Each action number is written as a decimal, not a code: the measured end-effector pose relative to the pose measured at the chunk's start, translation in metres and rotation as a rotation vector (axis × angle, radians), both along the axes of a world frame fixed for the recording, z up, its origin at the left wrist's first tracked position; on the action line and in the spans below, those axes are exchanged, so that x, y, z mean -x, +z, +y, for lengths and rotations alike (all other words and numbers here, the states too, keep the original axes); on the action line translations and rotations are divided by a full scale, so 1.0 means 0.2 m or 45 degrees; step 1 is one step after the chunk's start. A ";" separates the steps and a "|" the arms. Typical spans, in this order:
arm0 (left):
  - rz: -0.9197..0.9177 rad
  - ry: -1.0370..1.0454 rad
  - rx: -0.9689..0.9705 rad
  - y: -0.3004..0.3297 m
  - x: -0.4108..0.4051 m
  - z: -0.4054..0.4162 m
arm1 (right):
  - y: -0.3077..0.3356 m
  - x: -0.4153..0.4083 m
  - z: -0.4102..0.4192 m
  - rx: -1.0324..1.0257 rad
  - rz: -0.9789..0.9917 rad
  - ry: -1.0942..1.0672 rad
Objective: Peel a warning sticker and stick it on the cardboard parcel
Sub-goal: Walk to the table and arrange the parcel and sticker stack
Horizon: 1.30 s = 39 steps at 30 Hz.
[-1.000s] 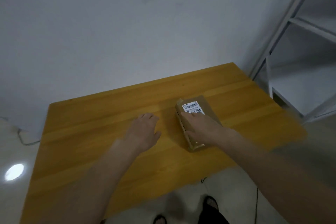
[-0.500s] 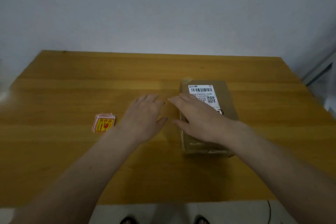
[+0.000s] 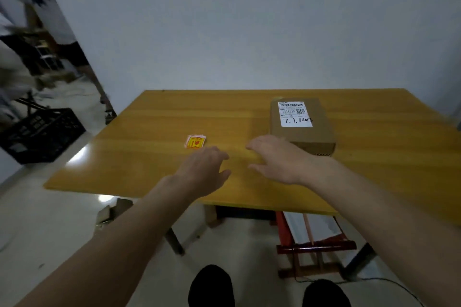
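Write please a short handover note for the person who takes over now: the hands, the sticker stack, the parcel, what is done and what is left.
Left hand: open, empty, just short of the sticker stack.
Right hand: open, empty, beside the cardboard parcel, near its front left corner.
Both things lie on the wooden table; the parcel bears only a white shipping label.
Done: nothing visible.
Left: peel one warning sticker, press it on the parcel.

On the table (image 3: 149,157), the stack of stickers (image 3: 195,141) lay just beyond the left hand (image 3: 203,169) and a little to its left, while the parcel (image 3: 301,124) sat beyond the right hand (image 3: 277,159) and to its right, its near corner hidden behind that hand. The two hands hovered side by side, apart, near the front edge, between stickers and parcel. A label (image 3: 295,114) lay on the parcel's top, and a crate (image 3: 41,133) stood on the floor far left of both hands.
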<state>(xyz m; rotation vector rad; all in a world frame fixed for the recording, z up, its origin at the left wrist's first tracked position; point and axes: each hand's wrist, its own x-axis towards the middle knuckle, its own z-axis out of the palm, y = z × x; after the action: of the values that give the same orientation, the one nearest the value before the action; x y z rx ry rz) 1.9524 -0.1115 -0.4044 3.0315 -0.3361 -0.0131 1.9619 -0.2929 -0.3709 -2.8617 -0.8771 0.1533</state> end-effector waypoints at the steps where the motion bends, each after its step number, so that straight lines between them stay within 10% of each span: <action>1: 0.007 0.022 0.000 0.01 0.04 0.03 | 0.00 0.03 0.03 0.000 0.017 -0.016; 20: 0.083 0.287 0.109 -0.15 0.14 0.41 | -0.29 0.00 0.40 0.078 0.102 -0.054; 39: -0.355 0.529 0.317 -0.60 -0.31 0.57 | -0.61 -0.65 0.87 0.107 0.129 -0.052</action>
<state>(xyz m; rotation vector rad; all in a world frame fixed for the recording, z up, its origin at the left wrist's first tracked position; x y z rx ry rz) 2.0143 0.0028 -0.5239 2.7892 0.2611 0.4465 2.0914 -0.1182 -0.4921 -2.9171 -0.8107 0.3347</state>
